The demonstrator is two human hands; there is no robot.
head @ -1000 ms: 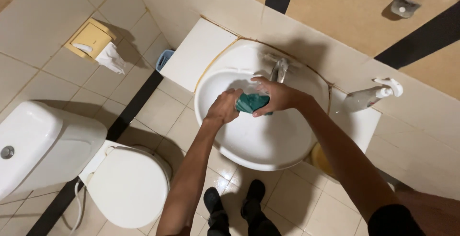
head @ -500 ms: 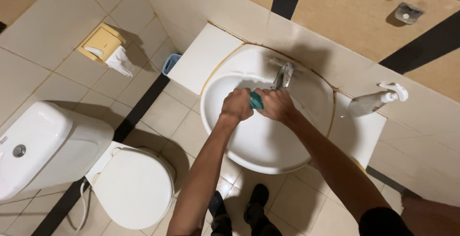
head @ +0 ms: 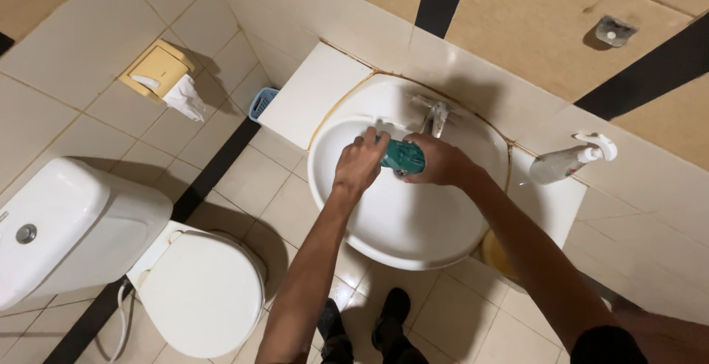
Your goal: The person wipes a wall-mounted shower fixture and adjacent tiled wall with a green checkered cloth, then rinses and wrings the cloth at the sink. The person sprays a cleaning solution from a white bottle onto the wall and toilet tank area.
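Head view, hands: the left hand (head: 360, 163) and the right hand (head: 436, 163) are both clenched on a teal-green crumpled cloth (head: 402, 156), one at each end.
Head view, cloth: held between the hands over the round white ceramic basin (head: 402, 224), just below the chrome tap (head: 436, 113).
Head view, progress: the cloth appears bunched as if being wrung or rinsed; whether water runs cannot be told, and the basin looks mostly clean.
Head view, surroundings: a clear spray bottle with white trigger (head: 572, 159) lies on the white tiled bench (head: 310, 98); a white toilet with closed lid (head: 199, 290) stands well apart.
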